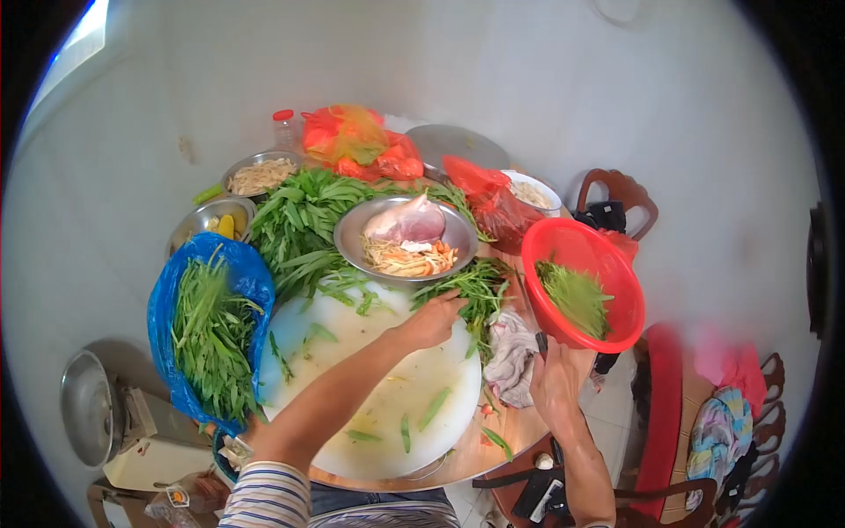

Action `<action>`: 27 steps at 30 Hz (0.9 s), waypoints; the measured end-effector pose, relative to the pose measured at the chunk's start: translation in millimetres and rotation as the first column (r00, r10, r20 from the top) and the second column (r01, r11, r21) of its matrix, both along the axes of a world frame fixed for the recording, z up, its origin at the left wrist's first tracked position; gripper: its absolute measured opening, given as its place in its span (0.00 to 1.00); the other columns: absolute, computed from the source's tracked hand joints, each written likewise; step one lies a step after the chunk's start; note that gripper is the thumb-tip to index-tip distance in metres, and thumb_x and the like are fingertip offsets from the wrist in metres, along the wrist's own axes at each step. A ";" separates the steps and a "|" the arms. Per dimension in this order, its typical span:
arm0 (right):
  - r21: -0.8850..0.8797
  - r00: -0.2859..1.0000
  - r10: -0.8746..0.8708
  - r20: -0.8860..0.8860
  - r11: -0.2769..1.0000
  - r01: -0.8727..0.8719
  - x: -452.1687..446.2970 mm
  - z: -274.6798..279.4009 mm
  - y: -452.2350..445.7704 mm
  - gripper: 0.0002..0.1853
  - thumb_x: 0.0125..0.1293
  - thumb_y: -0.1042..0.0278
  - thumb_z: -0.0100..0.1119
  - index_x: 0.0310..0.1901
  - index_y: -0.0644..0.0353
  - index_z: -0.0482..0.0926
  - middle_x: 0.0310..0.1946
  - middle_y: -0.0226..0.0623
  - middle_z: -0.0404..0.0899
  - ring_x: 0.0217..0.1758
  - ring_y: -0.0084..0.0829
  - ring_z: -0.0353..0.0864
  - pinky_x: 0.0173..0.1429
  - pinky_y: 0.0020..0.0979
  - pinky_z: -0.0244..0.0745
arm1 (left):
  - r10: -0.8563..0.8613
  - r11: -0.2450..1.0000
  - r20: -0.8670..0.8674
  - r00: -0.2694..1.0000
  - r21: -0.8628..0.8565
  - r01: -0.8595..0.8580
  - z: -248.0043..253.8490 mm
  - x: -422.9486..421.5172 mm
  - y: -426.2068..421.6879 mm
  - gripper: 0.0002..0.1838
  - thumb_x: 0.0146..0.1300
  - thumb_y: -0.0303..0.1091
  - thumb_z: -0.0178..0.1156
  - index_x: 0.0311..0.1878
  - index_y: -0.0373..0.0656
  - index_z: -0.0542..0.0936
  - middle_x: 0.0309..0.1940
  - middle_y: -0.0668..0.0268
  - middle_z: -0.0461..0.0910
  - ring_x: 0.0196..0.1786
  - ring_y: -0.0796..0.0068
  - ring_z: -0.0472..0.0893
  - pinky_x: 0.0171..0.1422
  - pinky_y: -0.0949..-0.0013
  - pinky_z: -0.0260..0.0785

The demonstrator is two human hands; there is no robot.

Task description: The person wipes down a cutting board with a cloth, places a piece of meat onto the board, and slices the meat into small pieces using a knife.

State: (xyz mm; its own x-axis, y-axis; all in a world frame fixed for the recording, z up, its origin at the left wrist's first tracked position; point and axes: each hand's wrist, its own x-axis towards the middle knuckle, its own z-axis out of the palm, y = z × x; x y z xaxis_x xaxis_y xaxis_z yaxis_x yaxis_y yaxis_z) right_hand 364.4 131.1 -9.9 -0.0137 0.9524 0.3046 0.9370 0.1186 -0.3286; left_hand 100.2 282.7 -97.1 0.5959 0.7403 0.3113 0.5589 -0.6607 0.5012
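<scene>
- L hand (431,322) is resting at the near edge of the loose greens (480,290), fingers partly curled, forefinger pointing out; can't tell if it's actually gripping any stems.
- R hand (554,383) is closing round a dark handle (541,345) (prob. a knife's, but the blade isn't showing clearly), just beside the crumpled cloth (510,356).
- Greens are lying at the far right edge of the white board (387,400), partly spilling past it, w/ the steel bowl (346,249) of meat (407,222) & shreds (409,260) sitting right behind.
- Red basin (630,295) w/ cut greens (574,297) is standing nr the table's R side, close to R hand.
- Risk: bowl is crowding the greens, so a hard tug on stems could be jogging it & tipping shreds out.
- Risk: if that handle is a blade's, careless swinging toward L hand could be nicking those exposed fingers.
- Risk: cloth is bunching beside the handle, so it could be snagging.
- Risk: basin is sitting nr the edge; an elbow knock could be sending it over.
- Stray leaf (497,443) is lying on the wooden table (524,431), easily brushed off.
</scene>
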 end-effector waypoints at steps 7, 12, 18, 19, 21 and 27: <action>0.231 0.974 0.084 -0.209 0.972 -0.034 -37.8 -7.6 -76.5 0.26 0.76 0.74 0.58 0.72 0.73 0.70 0.52 0.62 0.77 0.48 0.63 0.83 0.51 0.54 0.80 | 0.202 0.773 0.411 0.889 -0.624 0.112 65.4 -2.1 -152.1 0.38 0.84 0.54 0.57 0.76 0.24 0.72 0.73 0.40 0.79 0.73 0.48 0.81 0.76 0.54 0.74; 0.124 0.966 0.242 -0.094 0.965 -0.230 -99.0 -32.3 -111.4 0.33 0.74 0.66 0.66 0.75 0.71 0.68 0.54 0.58 0.77 0.49 0.56 0.84 0.47 0.48 0.83 | 0.496 0.313 0.496 0.713 -0.868 0.386 71.6 17.1 -206.4 0.39 0.85 0.58 0.54 0.80 0.31 0.66 0.74 0.51 0.78 0.73 0.58 0.80 0.79 0.56 0.72; 0.286 0.739 0.626 -0.247 0.776 -0.562 -71.1 -7.9 -84.0 0.30 0.71 0.66 0.69 0.70 0.71 0.75 0.59 0.56 0.77 0.59 0.58 0.80 0.63 0.48 0.78 | 0.690 0.389 0.594 0.413 -0.786 0.481 85.1 -41.8 -231.3 0.30 0.86 0.43 0.52 0.77 0.26 0.67 0.61 0.46 0.85 0.64 0.49 0.86 0.75 0.44 0.78; 0.308 0.792 0.578 -0.199 0.804 -0.509 -59.6 -9.8 -61.7 0.29 0.71 0.67 0.68 0.70 0.71 0.75 0.59 0.57 0.77 0.60 0.58 0.79 0.65 0.48 0.77 | 0.695 0.382 0.587 0.415 -0.791 0.478 86.7 -58.7 -235.0 0.30 0.86 0.43 0.52 0.77 0.26 0.67 0.61 0.46 0.85 0.64 0.49 0.86 0.75 0.44 0.78; 0.204 0.843 0.389 -0.373 0.920 -0.334 -26.0 -21.3 -23.2 0.26 0.72 0.70 0.64 0.69 0.68 0.76 0.61 0.59 0.78 0.63 0.59 0.78 0.71 0.50 0.73 | 0.734 0.443 0.622 0.274 -0.744 0.500 85.4 -94.1 -246.8 0.26 0.85 0.39 0.52 0.74 0.25 0.71 0.54 0.44 0.88 0.60 0.48 0.89 0.70 0.49 0.82; 0.139 0.988 0.138 0.073 0.979 -0.147 11.6 -61.3 28.0 0.42 0.62 0.58 0.80 0.73 0.70 0.74 0.69 0.60 0.74 0.73 0.59 0.73 0.78 0.52 0.68 | 0.700 0.586 0.668 0.252 -0.739 0.332 101.3 -146.3 -301.9 0.32 0.80 0.39 0.56 0.77 0.22 0.68 0.40 0.49 0.90 0.45 0.49 0.93 0.57 0.52 0.87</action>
State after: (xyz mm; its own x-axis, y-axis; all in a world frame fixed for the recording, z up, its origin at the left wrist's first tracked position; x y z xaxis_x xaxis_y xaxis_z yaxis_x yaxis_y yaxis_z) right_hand 376.0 159.0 -71.2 -0.1696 0.8855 0.4326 0.9252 0.2943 -0.2397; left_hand -46.1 -19.2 4.2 0.1132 0.9780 -0.1750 -0.5338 0.2084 0.8195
